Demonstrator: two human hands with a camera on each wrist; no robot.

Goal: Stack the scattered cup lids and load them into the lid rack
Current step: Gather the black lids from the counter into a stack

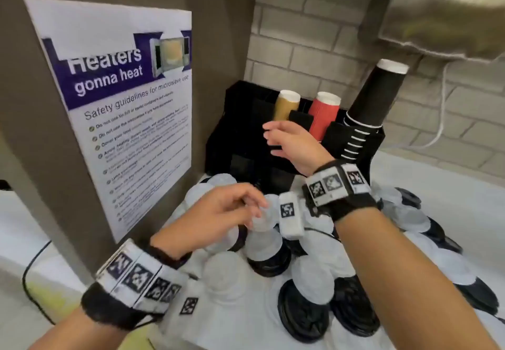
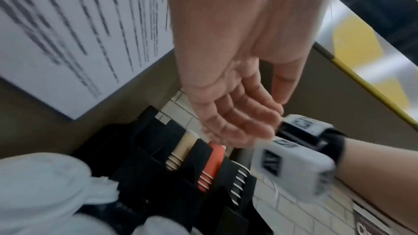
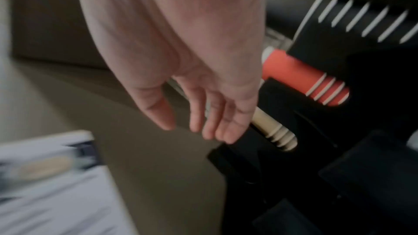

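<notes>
Many white and black cup lids lie scattered and in short stacks on the white counter. My left hand hovers over them with loosely curled fingers, right at the top of a white lid stack. In the left wrist view the left hand holds nothing. My right hand is raised in front of the black rack, fingers relaxed and empty. The right wrist view shows the right hand open beside the rack. Whether lids sit in the rack's slots is hidden.
The rack carries tan cups, red cups and a tall stack of black cups. A brown panel with a microwave poster stands close on the left. A metal appliance overhangs top right. A black cable runs at lower left.
</notes>
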